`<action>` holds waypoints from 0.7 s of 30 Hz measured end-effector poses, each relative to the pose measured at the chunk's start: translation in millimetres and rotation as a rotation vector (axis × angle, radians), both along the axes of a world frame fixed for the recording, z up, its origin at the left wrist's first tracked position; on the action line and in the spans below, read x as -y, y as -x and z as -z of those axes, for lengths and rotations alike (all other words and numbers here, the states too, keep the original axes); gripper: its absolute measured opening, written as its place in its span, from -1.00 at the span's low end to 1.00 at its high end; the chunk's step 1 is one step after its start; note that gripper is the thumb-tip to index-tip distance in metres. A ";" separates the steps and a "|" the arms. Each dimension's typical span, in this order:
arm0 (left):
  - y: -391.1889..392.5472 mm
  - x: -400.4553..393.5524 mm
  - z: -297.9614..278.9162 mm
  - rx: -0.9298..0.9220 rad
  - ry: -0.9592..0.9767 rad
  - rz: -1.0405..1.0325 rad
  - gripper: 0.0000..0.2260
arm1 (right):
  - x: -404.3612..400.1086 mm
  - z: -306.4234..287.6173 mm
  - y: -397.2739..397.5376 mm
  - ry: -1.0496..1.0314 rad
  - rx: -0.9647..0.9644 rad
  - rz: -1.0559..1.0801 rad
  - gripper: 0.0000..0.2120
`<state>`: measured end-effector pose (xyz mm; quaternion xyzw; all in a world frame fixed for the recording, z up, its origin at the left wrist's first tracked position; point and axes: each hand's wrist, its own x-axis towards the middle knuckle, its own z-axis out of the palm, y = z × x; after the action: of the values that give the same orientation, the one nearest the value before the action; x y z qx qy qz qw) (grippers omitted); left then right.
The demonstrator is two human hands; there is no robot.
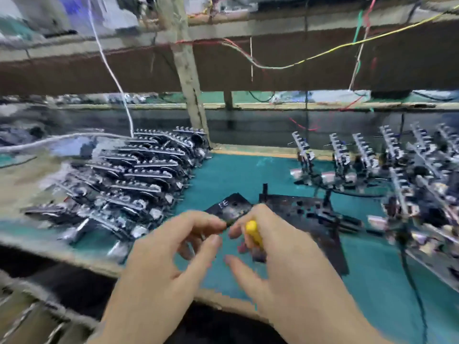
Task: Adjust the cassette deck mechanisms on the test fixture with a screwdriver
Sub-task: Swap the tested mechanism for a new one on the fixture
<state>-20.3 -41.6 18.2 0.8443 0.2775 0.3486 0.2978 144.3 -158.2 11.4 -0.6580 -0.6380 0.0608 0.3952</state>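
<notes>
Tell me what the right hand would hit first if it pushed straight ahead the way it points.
Probably the black test fixture just beyond the right hand, which grips the yellow screwdriver; blur leaves the gap unclear.

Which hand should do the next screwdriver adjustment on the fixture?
Probably the right hand: its fingers already wrap the yellow-handled screwdriver, just in front of the black test fixture. The left hand pinches a small dark piece, too blurred to identify, so it seems suited to steadying.

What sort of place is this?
Probably a small electronics assembly workshop: a stack of cassette deck mechanisms on a green bench mat, loose wires overhead, a yellow-handled screwdriver in the right hand.
</notes>
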 end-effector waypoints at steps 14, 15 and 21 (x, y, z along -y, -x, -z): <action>147.1 -142.2 48.7 -0.408 -0.104 -0.429 -0.40 | -158.5 35.4 145.0 -0.050 0.001 -0.172 -0.77; 145.7 -144.4 52.5 -0.396 -0.086 -0.405 -0.40 | -160.5 37.2 147.5 -0.042 0.056 -0.135 -0.76; 124.3 -146.9 65.4 -0.175 0.098 -0.491 -0.20 | -169.3 47.7 145.1 0.003 -0.048 -0.068 -0.78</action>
<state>-144.6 105.3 -47.2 0.7632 0.5152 0.3222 0.2197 -0.9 11.1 -36.3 -0.6349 -0.6502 0.0910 0.4074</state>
